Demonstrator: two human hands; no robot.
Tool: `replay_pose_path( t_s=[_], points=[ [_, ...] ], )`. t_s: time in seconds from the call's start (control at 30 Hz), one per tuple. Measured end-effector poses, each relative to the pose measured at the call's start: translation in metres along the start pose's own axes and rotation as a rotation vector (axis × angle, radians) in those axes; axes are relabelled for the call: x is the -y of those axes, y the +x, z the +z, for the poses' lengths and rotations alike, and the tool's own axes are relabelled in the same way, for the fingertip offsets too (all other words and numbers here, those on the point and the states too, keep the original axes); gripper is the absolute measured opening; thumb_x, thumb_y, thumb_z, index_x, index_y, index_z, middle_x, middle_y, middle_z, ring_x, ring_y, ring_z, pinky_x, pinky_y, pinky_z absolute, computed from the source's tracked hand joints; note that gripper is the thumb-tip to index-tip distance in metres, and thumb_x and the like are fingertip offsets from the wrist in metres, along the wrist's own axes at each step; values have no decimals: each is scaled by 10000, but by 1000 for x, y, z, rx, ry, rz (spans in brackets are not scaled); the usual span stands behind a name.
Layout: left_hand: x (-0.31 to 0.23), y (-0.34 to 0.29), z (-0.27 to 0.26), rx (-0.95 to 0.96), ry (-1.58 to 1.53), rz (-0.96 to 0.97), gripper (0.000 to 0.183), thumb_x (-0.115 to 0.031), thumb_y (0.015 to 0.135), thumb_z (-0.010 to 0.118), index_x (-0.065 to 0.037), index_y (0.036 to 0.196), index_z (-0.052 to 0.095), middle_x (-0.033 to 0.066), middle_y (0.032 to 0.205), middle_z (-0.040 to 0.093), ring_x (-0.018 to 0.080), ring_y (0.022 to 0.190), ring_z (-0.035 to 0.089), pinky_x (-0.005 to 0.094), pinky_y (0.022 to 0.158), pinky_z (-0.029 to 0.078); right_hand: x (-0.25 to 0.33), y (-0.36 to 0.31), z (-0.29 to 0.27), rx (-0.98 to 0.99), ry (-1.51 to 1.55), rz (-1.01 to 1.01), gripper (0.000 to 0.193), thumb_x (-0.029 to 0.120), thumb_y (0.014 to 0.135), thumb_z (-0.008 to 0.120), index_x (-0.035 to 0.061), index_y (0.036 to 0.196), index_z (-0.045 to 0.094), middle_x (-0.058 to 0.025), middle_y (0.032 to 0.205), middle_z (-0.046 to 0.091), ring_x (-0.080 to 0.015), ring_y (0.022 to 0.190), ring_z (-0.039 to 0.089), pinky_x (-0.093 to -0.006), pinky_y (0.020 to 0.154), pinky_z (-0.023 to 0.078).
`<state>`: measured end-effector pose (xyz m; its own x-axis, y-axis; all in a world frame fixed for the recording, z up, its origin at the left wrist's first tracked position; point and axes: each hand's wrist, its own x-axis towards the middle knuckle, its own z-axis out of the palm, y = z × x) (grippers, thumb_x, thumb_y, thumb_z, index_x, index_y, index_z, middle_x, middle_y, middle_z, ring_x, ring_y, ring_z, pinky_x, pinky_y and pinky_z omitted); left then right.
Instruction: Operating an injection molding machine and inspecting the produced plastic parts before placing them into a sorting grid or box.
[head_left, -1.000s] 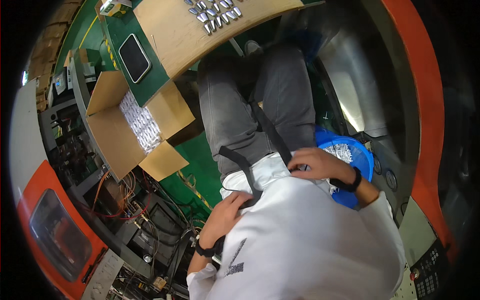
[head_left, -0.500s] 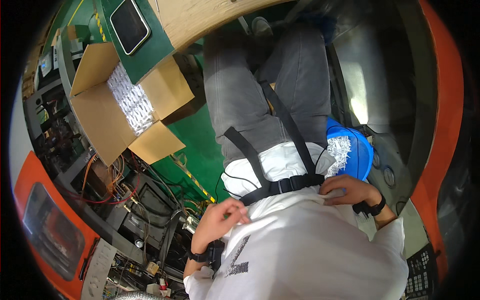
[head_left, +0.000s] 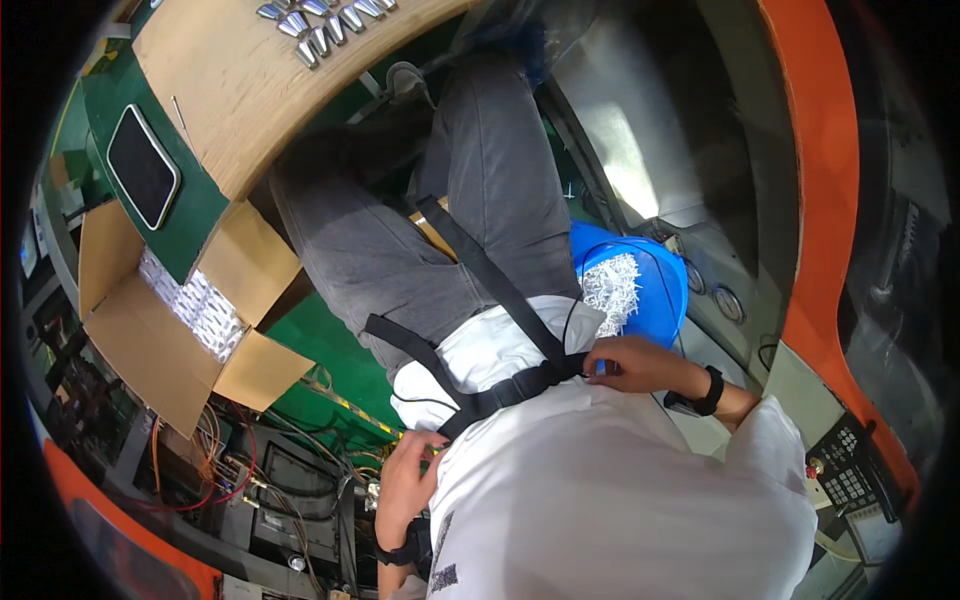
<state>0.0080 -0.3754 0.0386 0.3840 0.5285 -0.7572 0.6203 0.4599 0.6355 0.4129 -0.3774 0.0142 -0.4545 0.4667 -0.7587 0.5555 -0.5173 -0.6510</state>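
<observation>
Right hand [head_left: 632, 364]: fingers narrow at end of belt [head_left: 485, 403]; hold unclear.
Left hand [head_left: 405, 480]: fingers bent near other end; can't tell grip.
Belt: between the fingers; looks light, soft; pinch flat.
Buckle [head_left: 528, 383]: likely stiff; grip sides.

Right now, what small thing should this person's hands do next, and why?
Probably a gentle tug with the right hand to settle the black waist strap: that hand is at the strap's right end, the white shirt looks creased around the strap, and the left hand is close to the other end, perhaps able to steady it.
</observation>
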Motion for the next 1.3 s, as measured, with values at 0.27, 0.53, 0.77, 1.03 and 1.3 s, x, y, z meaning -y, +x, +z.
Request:
replay_pose_path(
  t_s=[0.27, 0.53, 0.77, 1.03, 1.3],
  points=[
    [-4, 7, -7, 72, -16, -6, 152, -61, 882, 648, -17, 1022, 606, 136, 973, 635, 307, 840, 649, 364, 744, 511, -6, -5, 7, -64, -69, -26, 201, 102, 841, 744, 68, 1020, 660, -45, 886, 684, -175, 729, 664, -306, 658, 537],
    [-3, 18, -13, 130, 32, -5, 123, -77, 910, 611, -14, 1015, 594, 157, 969, 644, 341, 851, 648, 381, 747, 504, -8, 7, 5, -25, 127, 69, 195, 145, 842, 745, 60, 984, 643, -41, 865, 683, -146, 692, 625, -296, 633, 499],
    [-20, 24, -10, 79, 79, -82, 252, -229, 981, 574, 13, 917, 606, 196, 887, 599, 413, 825, 582, 420, 725, 468, -6, 9, 4, -59, 94, 179, 294, 302, 872, 754, 22, 854, 666, -89, 822, 641, -188, 702, 611, -336, 634, 471],
    [-23, 37, -21, 46, -62, 105, 134, -109, 903, 628, 10, 937, 577, 109, 893, 546, 258, 794, 559, 348, 715, 451, 5, 9, -8, -215, 13, -87, 248, 265, 894, 732, 21, 862, 697, -90, 849, 605, -209, 739, 582, -331, 673, 460],
    [7, 45, -22, 248, -337, 214, 157, -46, 867, 636, -14, 845, 484, 28, 924, 470, 156, 852, 444, 261, 750, 383, 1, 11, -5, -255, 103, -195, 173, 180, 886, 742, 15, 871, 690, -82, 888, 627, -194, 794, 615, -321, 711, 480]
  ],
)
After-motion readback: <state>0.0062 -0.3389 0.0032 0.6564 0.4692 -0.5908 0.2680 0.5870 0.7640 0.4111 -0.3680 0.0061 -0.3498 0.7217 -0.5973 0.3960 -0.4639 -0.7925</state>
